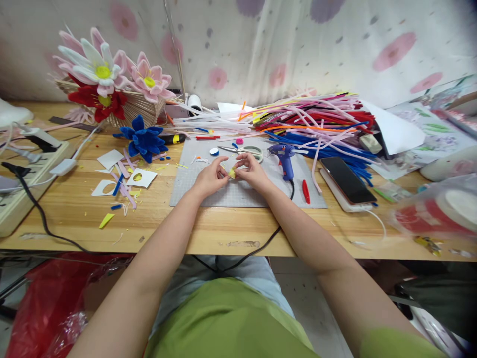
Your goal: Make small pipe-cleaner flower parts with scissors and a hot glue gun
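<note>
A small yellow piece (232, 173), too small to make out in detail, is pinched between my two hands above the grey cutting mat (194, 194). My left hand (212, 177) is closed, its thumb and fingertips at the piece's left side. From the right, my right hand (252, 172) grips it with thumb and fingers bent together. Just behind my fingers lie scissors (253, 151) with pale green handles. A blue hot glue gun (286, 161) rests on the mat to the right, near a red pen-like item (305, 191).
Fuzzy craft stems (320, 119) in many colours pile up at the back. Fuzzy-stem flowers (102, 72) and a blue flower (143, 139) stand left, with paper scraps (141, 178) before them. A phone (348, 180), a bagged cup (436, 214) and a power strip (30, 184) flank the mat.
</note>
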The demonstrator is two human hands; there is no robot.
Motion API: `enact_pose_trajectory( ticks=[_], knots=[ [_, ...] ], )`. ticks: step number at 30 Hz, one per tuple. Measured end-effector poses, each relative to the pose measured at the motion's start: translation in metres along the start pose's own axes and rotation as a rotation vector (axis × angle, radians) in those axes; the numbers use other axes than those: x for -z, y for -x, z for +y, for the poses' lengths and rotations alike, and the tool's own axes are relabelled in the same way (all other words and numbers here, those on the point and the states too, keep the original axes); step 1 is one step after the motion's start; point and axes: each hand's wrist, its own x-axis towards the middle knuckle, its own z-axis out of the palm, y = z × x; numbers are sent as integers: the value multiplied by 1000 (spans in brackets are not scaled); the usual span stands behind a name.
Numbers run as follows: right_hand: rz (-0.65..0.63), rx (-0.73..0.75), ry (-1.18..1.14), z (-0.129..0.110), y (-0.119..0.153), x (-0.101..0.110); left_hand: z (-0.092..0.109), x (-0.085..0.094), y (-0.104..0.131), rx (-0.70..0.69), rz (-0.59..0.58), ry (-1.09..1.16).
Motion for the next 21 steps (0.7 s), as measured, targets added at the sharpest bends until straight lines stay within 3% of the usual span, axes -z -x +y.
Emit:
enact_pose_trajectory(
  ticks=[21],
  knots=[
    [-61,2,-14,4,0,3,-2,-1,-2,55,74,41]
  ],
)
